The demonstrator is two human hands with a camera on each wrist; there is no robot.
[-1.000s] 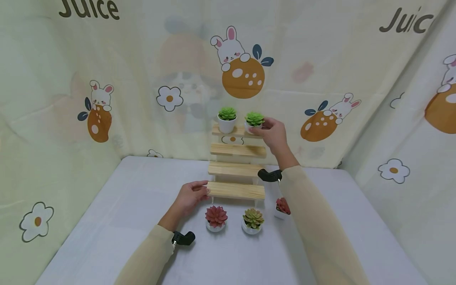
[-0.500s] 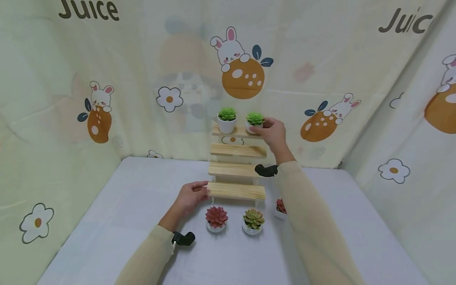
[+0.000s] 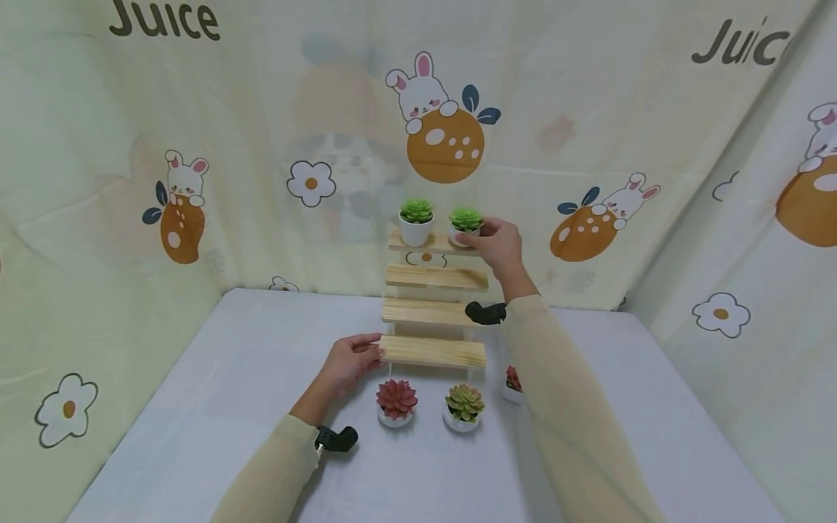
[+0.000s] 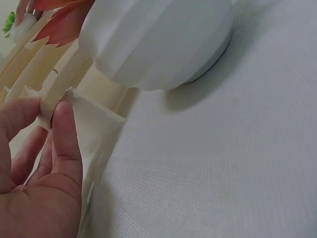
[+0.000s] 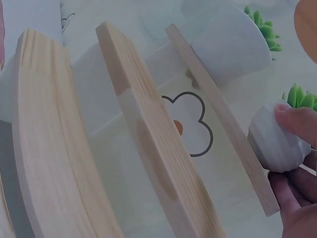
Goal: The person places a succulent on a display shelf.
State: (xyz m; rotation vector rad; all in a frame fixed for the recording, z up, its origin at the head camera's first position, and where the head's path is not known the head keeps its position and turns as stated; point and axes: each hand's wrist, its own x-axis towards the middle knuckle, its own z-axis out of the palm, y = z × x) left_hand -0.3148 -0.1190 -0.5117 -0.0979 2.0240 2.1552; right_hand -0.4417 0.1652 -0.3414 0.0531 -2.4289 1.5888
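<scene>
A stepped wooden plant stand [image 3: 434,350] with several narrow shelves stands at the back of the table. At the right end of its top shelf [image 3: 434,245], my right hand [image 3: 502,250] grips a potted green succulent [image 3: 466,219] by its white pot [image 5: 277,141]. The pot sits on the shelf in the right wrist view. Beside it on the left is another green succulent [image 3: 416,221] in a taller white pot. My left hand [image 3: 349,363] pinches the left end of the lowest shelf between thumb and fingers, and the left wrist view shows this shelf end [image 4: 54,99] up close.
In front of the stand are a red succulent [image 3: 396,402] and a yellow-green succulent [image 3: 463,405], both in white pots. Another red succulent [image 3: 513,383] stands to the right, partly behind the right sleeve [image 3: 569,385]. A printed curtain [image 3: 353,109] hangs behind the white table [image 3: 261,334].
The right forearm has shifted slightly left and covers more of the red succulent on the right. The held succulent barely moves, and the left hand keeps its place.
</scene>
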